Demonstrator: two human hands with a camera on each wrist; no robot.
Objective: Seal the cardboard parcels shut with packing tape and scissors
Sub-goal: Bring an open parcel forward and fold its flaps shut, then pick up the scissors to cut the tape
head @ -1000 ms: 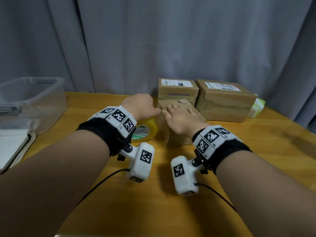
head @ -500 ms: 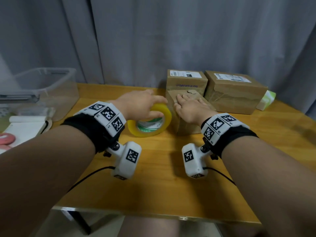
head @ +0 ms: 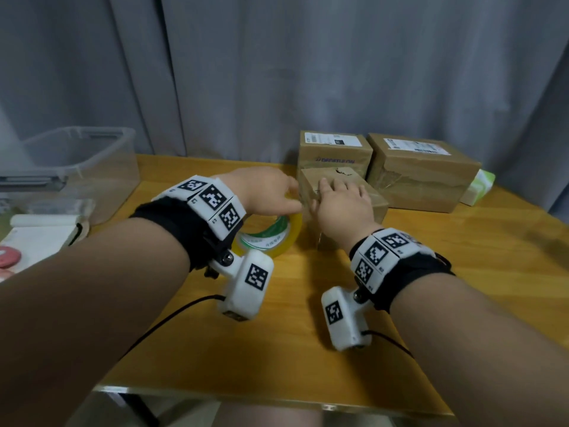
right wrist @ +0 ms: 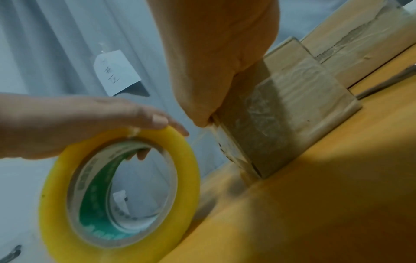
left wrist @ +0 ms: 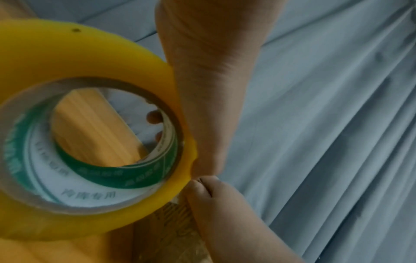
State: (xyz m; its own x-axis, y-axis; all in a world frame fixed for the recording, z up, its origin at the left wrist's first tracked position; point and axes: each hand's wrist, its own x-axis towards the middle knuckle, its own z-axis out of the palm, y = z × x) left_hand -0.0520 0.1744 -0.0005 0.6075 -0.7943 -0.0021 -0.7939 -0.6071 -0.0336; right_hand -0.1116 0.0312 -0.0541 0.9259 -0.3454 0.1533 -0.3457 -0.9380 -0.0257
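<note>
The left hand (head: 264, 195) has its grip clamped on the roll of yellow packing tape (head: 271, 238): thumb laid over the outer rim, fingertips (left wrist: 154, 116) hooked through the core, the roll stood on edge just above the desk (head: 308, 349). Immediately to the right of that grip, almost touching it, sits the small cardboard parcel (head: 374, 200). The right hand (head: 341, 201) lies flat on the parcel's top, fingers straight, pressing rather than clutching, with its thumb down at the near left corner. A thin clear strip seems to run from the roll to that corner, though it is hard to make out. The parcel's long axis runs away from the grip, rightward and back toward two larger taped boxes (head: 421, 174) behind it. So the left hand is the one placed to draw tape along that line, I'd say. No scissors are plainly visible.
</note>
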